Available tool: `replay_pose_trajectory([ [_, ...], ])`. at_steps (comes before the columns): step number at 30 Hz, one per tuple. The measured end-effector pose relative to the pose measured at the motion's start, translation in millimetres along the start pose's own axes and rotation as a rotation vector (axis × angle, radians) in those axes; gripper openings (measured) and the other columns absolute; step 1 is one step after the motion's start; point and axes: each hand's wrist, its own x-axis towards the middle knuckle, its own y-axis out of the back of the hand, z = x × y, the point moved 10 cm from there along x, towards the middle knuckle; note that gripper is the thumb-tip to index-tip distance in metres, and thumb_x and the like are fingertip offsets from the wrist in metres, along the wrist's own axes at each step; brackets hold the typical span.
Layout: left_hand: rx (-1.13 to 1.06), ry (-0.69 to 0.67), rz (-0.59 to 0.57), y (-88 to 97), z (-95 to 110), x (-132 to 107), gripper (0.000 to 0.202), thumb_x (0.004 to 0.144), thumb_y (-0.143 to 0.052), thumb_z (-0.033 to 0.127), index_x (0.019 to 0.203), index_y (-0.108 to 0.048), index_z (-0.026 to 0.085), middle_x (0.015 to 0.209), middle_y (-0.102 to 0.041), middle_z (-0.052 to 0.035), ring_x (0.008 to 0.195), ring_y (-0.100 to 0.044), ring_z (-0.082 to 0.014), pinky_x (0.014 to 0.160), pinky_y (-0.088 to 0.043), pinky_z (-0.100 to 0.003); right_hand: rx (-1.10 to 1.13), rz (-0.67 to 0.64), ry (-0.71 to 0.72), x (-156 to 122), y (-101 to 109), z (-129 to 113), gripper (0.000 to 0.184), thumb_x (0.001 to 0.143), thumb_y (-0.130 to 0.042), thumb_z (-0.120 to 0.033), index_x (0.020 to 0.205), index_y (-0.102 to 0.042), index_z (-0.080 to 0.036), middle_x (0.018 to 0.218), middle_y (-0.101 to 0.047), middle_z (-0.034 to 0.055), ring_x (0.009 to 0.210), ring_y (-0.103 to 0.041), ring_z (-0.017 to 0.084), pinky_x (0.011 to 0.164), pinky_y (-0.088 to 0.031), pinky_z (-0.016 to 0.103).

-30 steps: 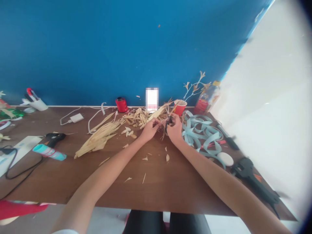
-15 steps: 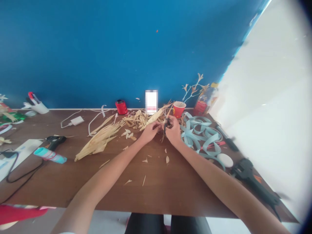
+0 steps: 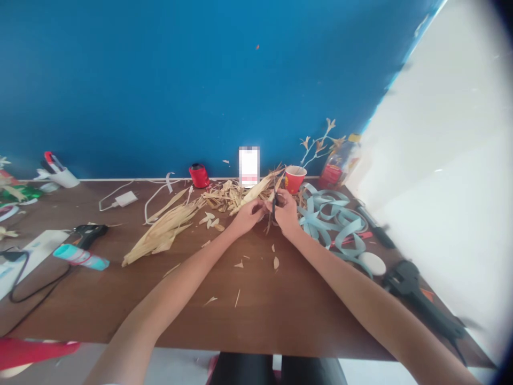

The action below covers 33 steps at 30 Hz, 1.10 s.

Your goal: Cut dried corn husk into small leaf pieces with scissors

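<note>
Near the back middle of the table my two hands meet over dried corn husk pieces. My right hand [image 3: 286, 212] is closed on black-handled scissors [image 3: 274, 206], whose blades point away from me toward the wall. Beside it, my left hand [image 3: 249, 215] is pinched, fingertips close to the scissors; what lies between them is too small to make out. Just beyond the hands lies a heap of husk scraps [image 3: 224, 195] with a broad pale husk strip [image 3: 258, 191]. A bundle of long husks [image 3: 164, 232] rests to the left.
A red paper cup [image 3: 295, 179], a bottle [image 3: 335, 167] and coiled pale blue ribbon [image 3: 320, 216] stand or lie right. A glue gun [image 3: 417, 294] is at the right edge. Left are a charger [image 3: 125, 199], a blue roll [image 3: 81, 256] and a pen cup [image 3: 66, 177].
The scissor handles in my right hand look closer together, and its fingers have shifted slightly. My left hand stays almost in place. The whole view has shifted a little.
</note>
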Motion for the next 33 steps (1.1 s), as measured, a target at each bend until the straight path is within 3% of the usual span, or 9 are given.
replay_pose_trajectory([
  [5,-0.029,-0.011,-0.036,-3.2,1.4,-1.6,0.031,0.084,-0.057,0.047,0.080,-0.057,0.016,0.065,-0.055,0.0019,0.055,-0.047,-0.0093,0.054,-0.037,-0.022,0.115,0.103,-0.072,1.9,10.6,2.0,0.043,0.065,-0.071,-0.033,0.102,-0.054,-0.022,0.077,-0.065,-0.0011,0.067,-0.061,0.015,0.060,-0.050,0.028],
  [13,-0.082,0.007,-0.150,-12.9,3.8,-6.5,0.027,0.081,-0.061,0.041,0.073,-0.053,0.016,0.059,-0.055,0.0029,0.052,-0.049,-0.0086,0.054,-0.038,-0.022,0.252,0.192,-0.186,4.2,20.3,1.4,0.044,0.057,-0.077,-0.032,0.093,-0.054,-0.023,0.080,-0.067,-0.0011,0.072,-0.064,0.016,0.060,-0.052,0.028],
  [18,-0.192,-0.001,-0.210,-16.7,9.3,-7.8,0.027,0.081,-0.062,0.041,0.078,-0.057,0.014,0.070,-0.060,-0.0005,0.063,-0.055,-0.0106,0.064,-0.045,-0.024,0.236,0.094,-0.228,-1.3,5.1,1.6,0.049,0.057,-0.079,-0.035,0.098,-0.055,-0.022,0.074,-0.066,-0.0026,0.065,-0.063,0.015,0.055,-0.051,0.028],
  [22,-0.232,0.031,-0.170,-13.8,3.0,-4.0,0.032,0.081,-0.062,0.046,0.080,-0.060,0.013,0.071,-0.059,-0.0005,0.063,-0.054,-0.0112,0.064,-0.045,-0.025,0.232,-0.004,-0.195,-4.8,-7.9,-4.3,0.052,0.057,-0.080,-0.035,0.101,-0.055,-0.022,0.075,-0.066,-0.0024,0.066,-0.063,0.015,0.058,-0.051,0.028],
  [27,-0.241,0.034,-0.131,-11.2,-6.4,-1.6,0.033,0.079,-0.065,0.046,0.076,-0.058,0.014,0.068,-0.054,0.0015,0.063,-0.051,-0.0099,0.063,-0.043,-0.025,0.186,-0.035,-0.132,-1.6,-9.3,-8.3,0.049,0.057,-0.081,-0.032,0.098,-0.056,-0.022,0.077,-0.066,-0.0016,0.066,-0.061,0.014,0.058,-0.050,0.027],
  [33,-0.290,0.048,-0.123,-11.9,-9.1,-1.3,0.031,0.076,-0.068,0.042,0.081,-0.055,0.014,0.073,-0.054,0.0015,0.066,-0.051,-0.0105,0.065,-0.042,-0.025,0.175,-0.108,-0.174,-3.1,-16.0,-5.9,0.049,0.058,-0.081,-0.035,0.097,-0.055,-0.022,0.072,-0.065,-0.0028,0.057,-0.058,0.013,0.051,-0.047,0.026],
])
